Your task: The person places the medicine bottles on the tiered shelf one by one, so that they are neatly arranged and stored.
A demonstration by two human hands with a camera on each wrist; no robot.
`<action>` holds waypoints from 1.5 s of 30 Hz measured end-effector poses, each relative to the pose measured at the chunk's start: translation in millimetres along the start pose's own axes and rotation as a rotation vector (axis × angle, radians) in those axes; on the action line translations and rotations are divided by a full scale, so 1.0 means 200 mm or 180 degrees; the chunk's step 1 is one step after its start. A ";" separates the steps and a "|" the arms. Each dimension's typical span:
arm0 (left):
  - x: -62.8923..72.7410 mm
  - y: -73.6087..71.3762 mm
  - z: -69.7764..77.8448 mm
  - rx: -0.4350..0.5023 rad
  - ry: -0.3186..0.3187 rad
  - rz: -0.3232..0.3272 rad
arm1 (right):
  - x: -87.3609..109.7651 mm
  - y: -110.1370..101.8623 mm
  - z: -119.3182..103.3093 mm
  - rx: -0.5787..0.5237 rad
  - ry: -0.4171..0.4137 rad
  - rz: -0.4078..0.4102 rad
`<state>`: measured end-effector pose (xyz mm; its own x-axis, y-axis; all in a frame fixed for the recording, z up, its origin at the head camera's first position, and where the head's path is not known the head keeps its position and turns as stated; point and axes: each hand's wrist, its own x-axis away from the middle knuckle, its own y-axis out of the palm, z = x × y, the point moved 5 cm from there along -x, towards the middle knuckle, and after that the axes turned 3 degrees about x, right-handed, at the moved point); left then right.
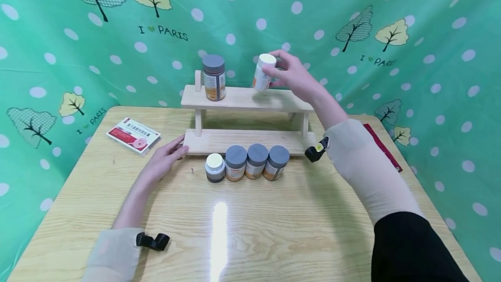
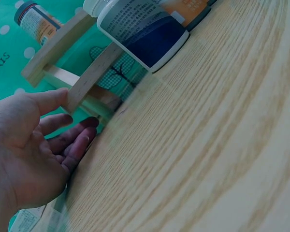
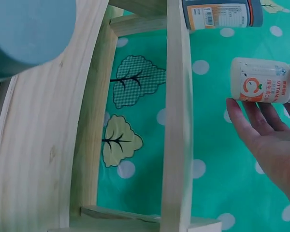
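In the air over the right part of the upper shelf, my right hand pinches a white vitamin bottle between thumb and fingers. The bottle has an orange and white label and tilts slightly. My left hand is at the left end of the lower shelf; its thumb touches the board's corner, and the other fingers bend loosely beside it. A large grey-capped bottle stands upright on the upper shelf's left side. Before the rack stand a small white-capped bottle and three grey-capped bottles.
A white and red box lies on the table left of the rack. Partly behind my right sleeve lies a dark red flat item. A green dotted curtain hangs close behind the rack.
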<state>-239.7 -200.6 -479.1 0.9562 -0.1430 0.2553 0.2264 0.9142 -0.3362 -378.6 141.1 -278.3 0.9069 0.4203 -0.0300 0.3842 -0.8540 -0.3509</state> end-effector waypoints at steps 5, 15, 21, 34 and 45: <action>0.00 0.00 0.00 -0.0045 -0.0003 0.0000 | -0.04 0.04 0.03 0.0032 0.0099 0.0026; -0.01 0.00 0.00 -0.0042 -0.0007 -0.0021 | -0.08 0.11 0.11 0.0329 0.0227 -0.0106; -0.01 0.00 0.00 -0.0016 0.0005 -0.0015 | -0.07 0.12 0.13 0.0434 0.0207 -0.0079; -0.01 0.01 0.01 -0.0042 -0.0017 -0.0033 | -0.06 0.12 0.14 0.0411 0.0173 -0.0058; 0.00 0.01 0.01 0.0010 -0.0021 -0.0051 | -0.05 0.12 0.15 0.0510 0.0258 -0.0084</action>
<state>-240.4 -198.7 -478.8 0.9512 -0.1551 0.2667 0.2411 0.9130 -0.3291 -384.1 125.0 -315.3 0.9103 0.4103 0.0545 0.3814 -0.7804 -0.4954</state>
